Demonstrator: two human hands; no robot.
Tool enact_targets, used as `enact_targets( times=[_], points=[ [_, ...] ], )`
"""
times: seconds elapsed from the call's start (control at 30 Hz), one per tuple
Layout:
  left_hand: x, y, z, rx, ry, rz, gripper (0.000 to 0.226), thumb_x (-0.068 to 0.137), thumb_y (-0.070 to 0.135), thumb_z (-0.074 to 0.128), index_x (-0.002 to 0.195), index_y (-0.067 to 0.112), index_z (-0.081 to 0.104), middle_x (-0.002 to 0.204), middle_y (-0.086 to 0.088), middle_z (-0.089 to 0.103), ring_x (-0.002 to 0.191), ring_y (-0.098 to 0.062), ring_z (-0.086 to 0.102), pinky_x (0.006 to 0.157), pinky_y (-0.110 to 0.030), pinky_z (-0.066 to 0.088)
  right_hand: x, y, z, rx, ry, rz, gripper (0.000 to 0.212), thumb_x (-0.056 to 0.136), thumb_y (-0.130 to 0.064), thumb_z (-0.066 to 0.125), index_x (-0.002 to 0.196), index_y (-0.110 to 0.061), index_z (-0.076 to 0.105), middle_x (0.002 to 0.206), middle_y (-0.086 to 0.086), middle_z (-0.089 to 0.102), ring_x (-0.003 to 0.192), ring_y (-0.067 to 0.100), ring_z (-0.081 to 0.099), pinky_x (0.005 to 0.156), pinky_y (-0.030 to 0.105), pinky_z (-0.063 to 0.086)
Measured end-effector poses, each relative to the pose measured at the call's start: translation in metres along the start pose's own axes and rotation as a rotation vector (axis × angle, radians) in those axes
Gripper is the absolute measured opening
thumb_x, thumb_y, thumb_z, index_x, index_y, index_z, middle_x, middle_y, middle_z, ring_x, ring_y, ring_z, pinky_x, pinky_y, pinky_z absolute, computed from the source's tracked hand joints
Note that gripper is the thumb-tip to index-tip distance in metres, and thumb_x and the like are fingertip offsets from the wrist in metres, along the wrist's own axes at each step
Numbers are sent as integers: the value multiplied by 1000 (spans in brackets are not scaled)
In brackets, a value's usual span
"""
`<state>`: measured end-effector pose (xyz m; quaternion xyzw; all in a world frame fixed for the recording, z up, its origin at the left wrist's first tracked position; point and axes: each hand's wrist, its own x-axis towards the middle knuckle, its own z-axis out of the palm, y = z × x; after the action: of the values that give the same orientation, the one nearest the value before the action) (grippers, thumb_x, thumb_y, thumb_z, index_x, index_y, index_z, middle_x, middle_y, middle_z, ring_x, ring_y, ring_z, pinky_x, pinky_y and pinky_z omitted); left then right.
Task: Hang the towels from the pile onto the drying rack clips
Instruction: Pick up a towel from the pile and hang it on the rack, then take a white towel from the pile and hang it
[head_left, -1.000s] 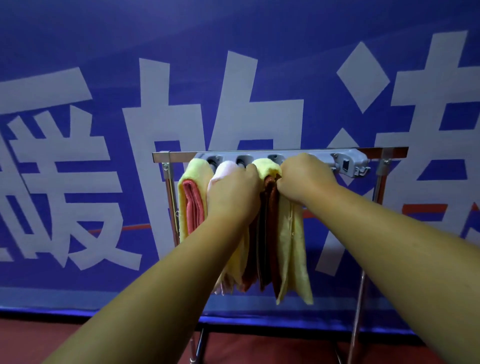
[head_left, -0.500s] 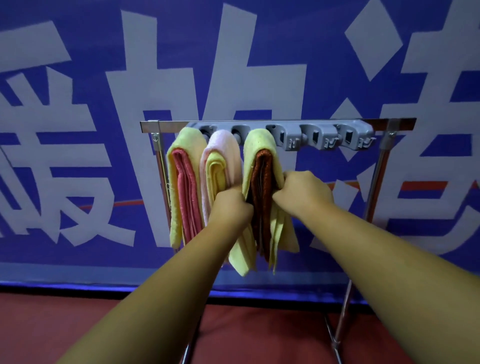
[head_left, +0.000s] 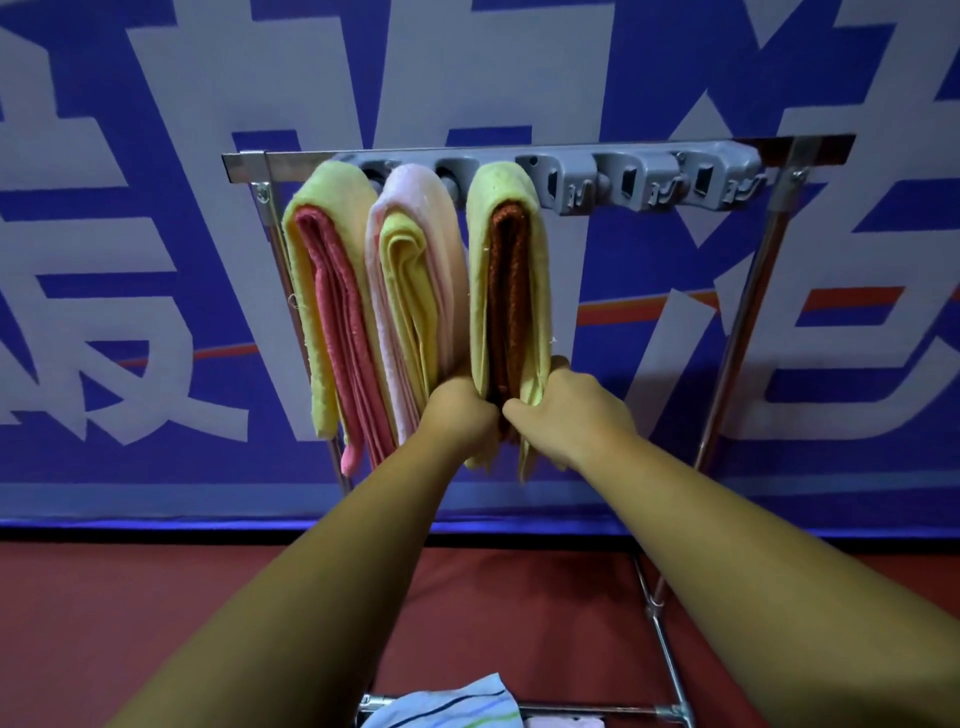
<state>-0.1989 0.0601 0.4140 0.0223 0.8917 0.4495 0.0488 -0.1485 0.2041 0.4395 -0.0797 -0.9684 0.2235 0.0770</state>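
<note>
Three folded towel bundles hang from the grey clip bar (head_left: 639, 182) of the metal drying rack (head_left: 748, 322). On the left is a yellow-green towel around a pink one (head_left: 332, 312). The middle bundle is pale pink around yellow (head_left: 410, 291). The third is yellow-green around a rust-brown towel (head_left: 511, 280). My left hand (head_left: 460, 410) and my right hand (head_left: 566, 410) both grip the lower part of that third bundle, fingers curled round it. Three clips to the right hold nothing.
A blue banner with big white characters (head_left: 156, 260) stands right behind the rack. The floor (head_left: 130, 613) is dark red. A striped light-blue towel (head_left: 452, 704) lies at the bottom edge by the rack's lower bar (head_left: 597, 709).
Both hands slid down the third bundle from its top by the clips to its lower part. The view tilted down, bringing the floor and the striped towel into sight.
</note>
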Motion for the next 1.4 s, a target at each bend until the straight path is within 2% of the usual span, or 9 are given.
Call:
enact_targets(
  times=[0.1,0.2,0.3,0.43,0.7,0.93,1.13,1.27,1.4],
  points=[
    [-1,-4,0,-124,-11,-51,23,83,-10,50,85,-17,72,69,-35,69,57,-44,71,57,-59,62,3,9,8,13,-14,28,23,96,-37,53,109,-18,57,90,3,65,75,25,66,68,39,60],
    [-3,-6,-3,-66,107,-70,18,94,-7,50,97,-13,67,77,-24,69,43,-16,64,44,-25,55,6,24,10,82,26,97,21,100,-23,46,112,-15,62,91,6,67,76,27,68,71,41,62],
    [8,-14,-6,-26,223,-75,25,93,0,55,115,11,57,90,-15,65,70,-29,65,63,-33,56,9,38,7,44,30,109,20,99,-19,45,110,-15,60,81,5,68,67,25,68,66,37,60],
    [13,-23,-1,-8,249,-30,35,86,6,59,121,8,67,97,-19,72,88,-42,68,82,-47,62,11,47,6,-38,21,104,23,100,-19,43,115,-15,60,88,6,64,69,22,61,63,35,53],
    [17,-33,14,-114,-43,21,17,85,1,62,74,1,75,64,-19,71,53,-28,63,57,-41,57,13,35,21,-83,4,61,19,104,-27,47,104,-16,63,85,5,67,73,28,68,67,39,59],
    [-1,-64,23,-215,-81,-95,26,87,18,64,101,-1,75,76,-8,60,71,-23,52,62,-35,43,-9,55,69,-188,-343,104,44,100,-56,54,118,-20,71,104,4,68,91,29,69,79,39,59],
    [-26,-103,40,-209,-180,-228,18,101,29,65,112,15,68,113,-4,74,98,-26,78,77,-38,57,-37,87,94,-150,-511,187,36,98,-37,54,74,-14,69,73,8,78,70,23,75,73,31,60],
    [-42,-132,58,-199,-248,-242,24,106,33,60,109,10,67,114,-6,78,93,-27,80,75,-36,58,-59,101,116,-55,-586,244,36,101,-28,52,86,-8,78,73,2,80,50,15,70,51,25,45],
    [-63,-168,87,-146,-326,-277,20,107,27,57,101,12,69,109,-6,79,75,-20,76,73,-33,55,-77,124,162,100,-645,299,35,104,-28,51,98,-3,75,88,8,82,77,31,81,54,29,54]
  ],
)
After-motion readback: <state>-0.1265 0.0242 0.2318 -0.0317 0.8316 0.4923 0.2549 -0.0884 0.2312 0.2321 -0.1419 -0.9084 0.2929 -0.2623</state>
